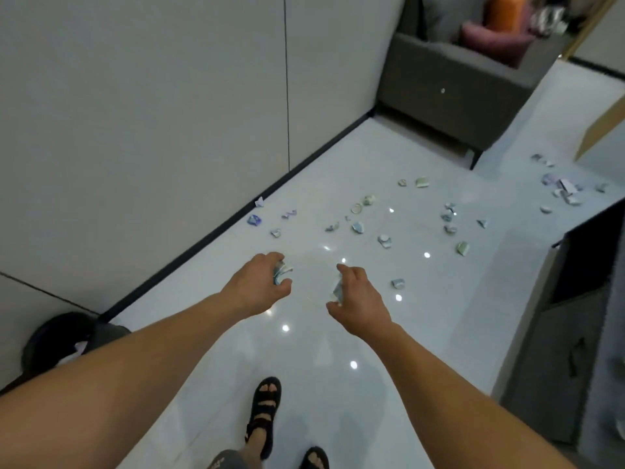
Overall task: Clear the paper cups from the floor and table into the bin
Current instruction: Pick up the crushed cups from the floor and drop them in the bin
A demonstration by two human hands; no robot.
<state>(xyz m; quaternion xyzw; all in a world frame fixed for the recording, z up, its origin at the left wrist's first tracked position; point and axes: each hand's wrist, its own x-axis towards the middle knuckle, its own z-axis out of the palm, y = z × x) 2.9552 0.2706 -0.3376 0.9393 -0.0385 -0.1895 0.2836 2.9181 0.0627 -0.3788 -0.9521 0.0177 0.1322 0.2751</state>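
Observation:
My left hand [260, 286] grips a crushed green-and-white paper cup [282, 270] above the glossy white floor. My right hand [356, 299] holds another crumpled cup [338, 289] between thumb and fingers. Several crushed cups lie scattered on the floor ahead, among them one [398, 283] just right of my right hand, one [385, 241] farther on, a blue one [254, 220] near the wall, and a cluster [563, 191] at the far right. A black bin [61, 340] stands at the lower left by the wall, partly hidden behind my left forearm.
A grey wall [142, 130] with a black skirting runs along the left. A grey sofa [453, 89] stands at the back. A dark cabinet [571, 316] lines the right side. My sandalled feet [267, 414] are on the floor below.

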